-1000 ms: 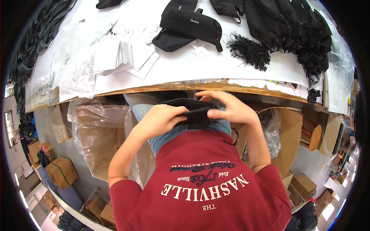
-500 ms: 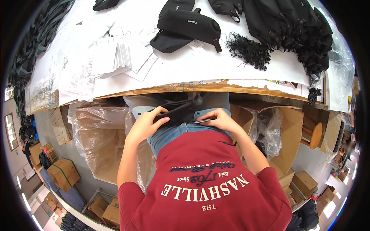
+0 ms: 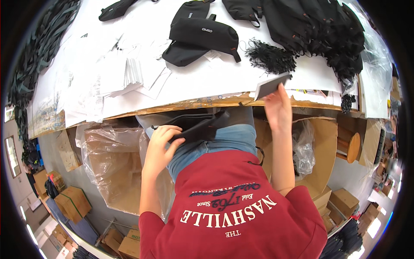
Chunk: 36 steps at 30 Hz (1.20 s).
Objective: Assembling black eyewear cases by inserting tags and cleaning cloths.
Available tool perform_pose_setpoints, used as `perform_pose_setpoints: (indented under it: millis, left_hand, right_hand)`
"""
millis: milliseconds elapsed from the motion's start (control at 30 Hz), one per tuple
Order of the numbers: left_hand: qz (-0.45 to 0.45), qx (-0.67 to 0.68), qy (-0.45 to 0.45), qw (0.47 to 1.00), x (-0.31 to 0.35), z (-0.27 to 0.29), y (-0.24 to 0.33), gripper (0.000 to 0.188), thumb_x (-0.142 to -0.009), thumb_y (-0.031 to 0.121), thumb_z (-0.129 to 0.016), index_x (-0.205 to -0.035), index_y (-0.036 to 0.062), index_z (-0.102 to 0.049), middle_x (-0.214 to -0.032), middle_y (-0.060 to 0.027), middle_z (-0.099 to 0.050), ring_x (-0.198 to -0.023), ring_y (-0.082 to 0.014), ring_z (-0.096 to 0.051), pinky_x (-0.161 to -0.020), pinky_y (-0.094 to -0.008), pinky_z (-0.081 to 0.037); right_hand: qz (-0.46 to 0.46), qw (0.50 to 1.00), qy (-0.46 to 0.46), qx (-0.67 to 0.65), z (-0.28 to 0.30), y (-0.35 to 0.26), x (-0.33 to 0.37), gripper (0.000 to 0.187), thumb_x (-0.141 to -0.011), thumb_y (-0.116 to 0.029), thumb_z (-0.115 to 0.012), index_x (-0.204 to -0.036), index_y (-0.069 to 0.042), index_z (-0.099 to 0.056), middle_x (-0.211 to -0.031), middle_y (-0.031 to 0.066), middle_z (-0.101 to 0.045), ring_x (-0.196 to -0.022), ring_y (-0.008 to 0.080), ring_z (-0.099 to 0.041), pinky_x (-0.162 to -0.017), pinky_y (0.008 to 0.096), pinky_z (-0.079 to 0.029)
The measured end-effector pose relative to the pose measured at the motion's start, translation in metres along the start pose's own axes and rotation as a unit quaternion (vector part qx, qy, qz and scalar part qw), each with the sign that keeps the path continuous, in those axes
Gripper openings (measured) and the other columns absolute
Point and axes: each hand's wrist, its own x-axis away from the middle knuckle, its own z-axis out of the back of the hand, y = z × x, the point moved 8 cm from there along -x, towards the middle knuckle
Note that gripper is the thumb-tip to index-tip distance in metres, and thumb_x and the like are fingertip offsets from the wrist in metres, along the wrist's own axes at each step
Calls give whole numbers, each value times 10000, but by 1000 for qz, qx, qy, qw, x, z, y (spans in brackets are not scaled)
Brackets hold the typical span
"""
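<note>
My left hand (image 3: 166,138) is closed on the edge of a black fabric pouch (image 3: 200,129) lying across my lap, its opening partly spread. Up at the table's front edge, my right hand (image 3: 278,105) pinches a dark grey card tag (image 3: 271,87) with a pale edge. A short black cord hangs near the tag's lower corner. Beyond it on the table is a tangled bunch of black cords (image 3: 271,56). Two overlapping black pouches (image 3: 202,34) lie farther left.
A white-topped table (image 3: 194,84) with a worn wooden edge spans the front. White cards and papers (image 3: 133,73) lie on its left, black straps (image 3: 39,56) at far left, piled black bags (image 3: 310,30) at right. Plastic-lined cardboard boxes (image 3: 114,159) stand below.
My right hand has risen from my lap to the table edge, carrying the tag. The left hand stays on the pouch, which now shows more of its opening. The view has shifted slightly.
</note>
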Motion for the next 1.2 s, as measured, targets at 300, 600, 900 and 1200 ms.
perform_pose_setpoints:
  millis: [300, 600, 900, 1200]
  left_hand:
    - [-86, -14, -114, 990, -9, -26, 49, 167, -785, 128, -682, -889, 22, -607, -983, -83, -621, -958, -279, -557, -871, -367, -419]
    - [-83, -23, -115, 990, -12, -25, 50, 179, -783, 138, -685, -881, 10, -609, -974, -88, -622, -941, -281, -560, -850, -369, -426]
    - [-91, -57, -111, 988, -14, -26, 52, 192, -749, 138, -715, -860, 23, -609, -1236, -116, -533, -1038, -307, -561, -873, -391, -452]
    - [-219, -58, -96, 969, -28, -40, 78, 207, -713, 131, -737, -853, 33, -620, -1325, -123, -488, -1052, -317, -558, -897, -397, -451]
  right_hand:
    - [-216, 966, -94, -110, -51, 87, 10, 274, -962, -347, -513, -958, -86, -593, -591, -6, -422, -546, 103, -386, -490, 228, -290]
    - [-223, 963, 43, 143, -37, 85, 25, 345, -937, -430, -543, -811, -109, -537, -482, -24, -408, -389, 81, -316, -375, 238, -203]
    - [190, 813, -105, 540, -82, 8, 29, 345, -817, -215, -735, -602, -10, -560, -466, 12, -355, -449, 68, -258, -421, 257, -216]
    - [174, 463, -404, 769, -115, 62, 66, 319, -790, -392, -655, -676, -96, -688, -555, 90, -592, -550, 268, -603, -527, 366, -459]
